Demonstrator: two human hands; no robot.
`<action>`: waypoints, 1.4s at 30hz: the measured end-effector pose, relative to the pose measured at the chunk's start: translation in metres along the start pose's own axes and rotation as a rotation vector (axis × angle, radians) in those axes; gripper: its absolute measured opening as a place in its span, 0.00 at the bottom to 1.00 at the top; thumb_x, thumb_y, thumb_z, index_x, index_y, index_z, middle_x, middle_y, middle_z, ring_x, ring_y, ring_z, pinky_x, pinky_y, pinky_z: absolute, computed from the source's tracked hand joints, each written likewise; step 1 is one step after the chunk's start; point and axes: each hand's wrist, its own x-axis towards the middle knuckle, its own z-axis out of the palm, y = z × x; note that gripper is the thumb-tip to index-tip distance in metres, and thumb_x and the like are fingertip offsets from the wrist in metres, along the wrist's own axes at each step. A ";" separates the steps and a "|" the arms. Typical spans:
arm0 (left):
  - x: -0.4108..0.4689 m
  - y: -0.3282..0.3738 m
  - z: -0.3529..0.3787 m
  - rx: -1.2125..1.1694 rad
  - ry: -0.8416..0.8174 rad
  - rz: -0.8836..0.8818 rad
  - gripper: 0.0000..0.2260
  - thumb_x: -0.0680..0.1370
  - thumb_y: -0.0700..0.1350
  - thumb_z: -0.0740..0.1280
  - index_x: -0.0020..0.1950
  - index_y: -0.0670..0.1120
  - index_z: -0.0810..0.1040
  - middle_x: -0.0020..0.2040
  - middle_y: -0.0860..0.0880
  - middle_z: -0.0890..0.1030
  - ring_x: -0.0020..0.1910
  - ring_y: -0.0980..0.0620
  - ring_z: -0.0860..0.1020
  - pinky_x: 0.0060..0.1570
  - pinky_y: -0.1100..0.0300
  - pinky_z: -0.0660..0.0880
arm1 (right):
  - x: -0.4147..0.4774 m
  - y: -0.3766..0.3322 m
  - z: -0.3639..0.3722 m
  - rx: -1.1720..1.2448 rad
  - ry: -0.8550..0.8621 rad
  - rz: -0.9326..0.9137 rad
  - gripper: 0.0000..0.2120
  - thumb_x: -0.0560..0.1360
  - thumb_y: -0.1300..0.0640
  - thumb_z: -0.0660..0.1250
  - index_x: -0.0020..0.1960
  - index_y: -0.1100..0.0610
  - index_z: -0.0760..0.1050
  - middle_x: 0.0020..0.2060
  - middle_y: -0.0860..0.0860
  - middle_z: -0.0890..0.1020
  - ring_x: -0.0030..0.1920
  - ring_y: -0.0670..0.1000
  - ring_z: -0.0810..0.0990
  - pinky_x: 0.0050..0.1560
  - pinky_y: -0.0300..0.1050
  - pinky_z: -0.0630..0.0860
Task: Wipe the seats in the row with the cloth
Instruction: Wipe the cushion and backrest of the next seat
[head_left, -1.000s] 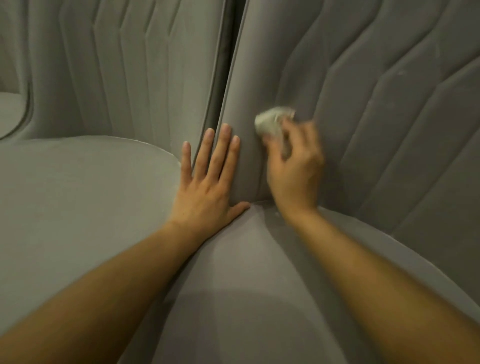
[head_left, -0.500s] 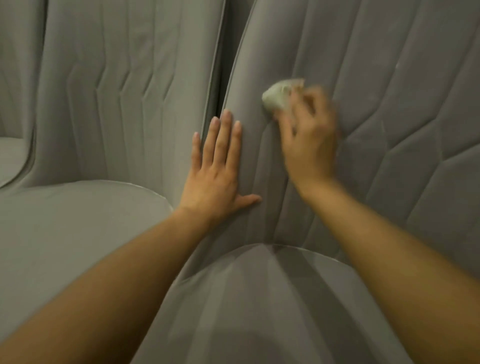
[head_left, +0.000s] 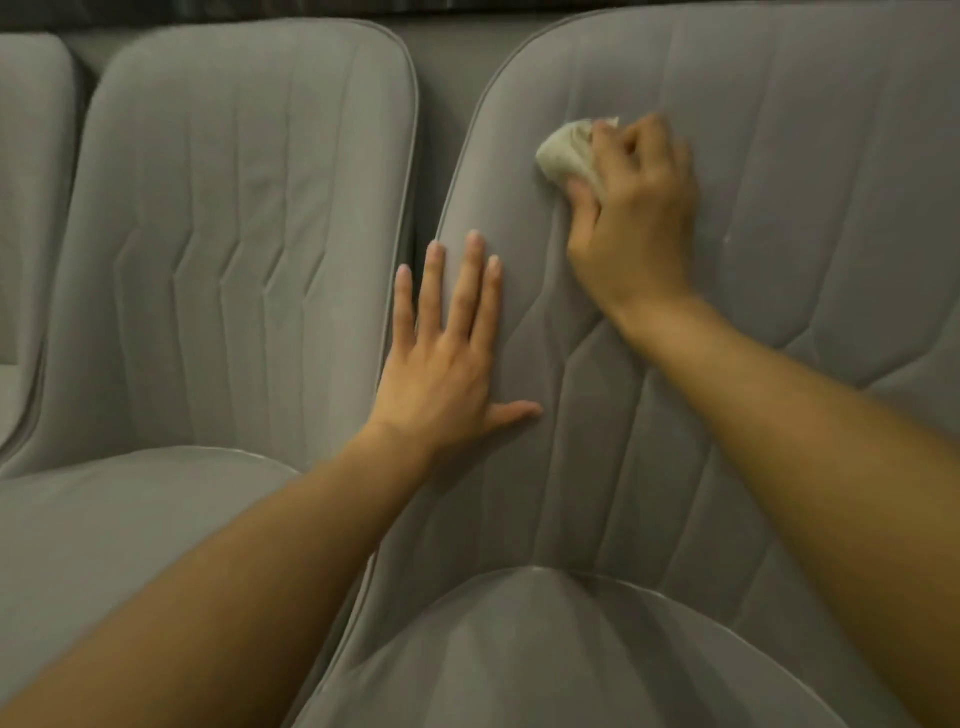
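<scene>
Seen from the head camera, three grey upholstered seats stand side by side in a row, their backrests stitched with vertical, zigzagging seams. The right hand (head_left: 634, 218) is high on the nearest seat's backrest (head_left: 805, 234), fingers curled round a crumpled pale cloth (head_left: 563, 153). The cloth bulges out to the left of the knuckles and is pressed against the fabric, close to the backrest's rounded upper-left corner. The thumb lies under the wad, touching the upholstery.

Lower and to the left, the left hand (head_left: 447, 353) lies flat on the same backrest along its left edge, holding nothing. Its fingers are straight and slightly spread, pointing up, and the thumb sticks out to the right. The little finger sits at the piped edge, just beside the dark gap (head_left: 423, 156) that parts this backrest from the middle seat's backrest (head_left: 234, 234). The cloth is above and to the right of the left hand, near it but not touching.

Both bare forearms reach in over the seat cushions (head_left: 519, 649). The far-left seat (head_left: 26, 182) shows only as a sliver.
</scene>
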 end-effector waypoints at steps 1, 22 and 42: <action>0.010 0.002 0.000 -0.002 0.005 -0.015 0.57 0.65 0.73 0.65 0.77 0.36 0.48 0.77 0.36 0.52 0.75 0.32 0.52 0.72 0.36 0.46 | -0.014 -0.001 0.005 -0.016 -0.006 -0.015 0.19 0.73 0.55 0.62 0.60 0.65 0.76 0.49 0.64 0.77 0.46 0.65 0.75 0.47 0.54 0.68; 0.013 0.007 0.015 -0.079 0.072 -0.046 0.49 0.69 0.71 0.55 0.77 0.37 0.48 0.77 0.38 0.49 0.76 0.34 0.50 0.72 0.39 0.54 | -0.006 -0.020 0.016 0.093 0.038 -0.074 0.15 0.75 0.55 0.62 0.54 0.65 0.79 0.42 0.62 0.77 0.40 0.61 0.74 0.41 0.51 0.68; 0.011 0.008 0.011 -0.092 0.066 -0.056 0.46 0.72 0.70 0.55 0.77 0.39 0.50 0.77 0.38 0.50 0.76 0.35 0.50 0.72 0.40 0.50 | 0.021 0.010 -0.016 0.155 -0.071 -0.220 0.15 0.76 0.56 0.60 0.50 0.67 0.78 0.41 0.64 0.75 0.40 0.62 0.75 0.41 0.51 0.71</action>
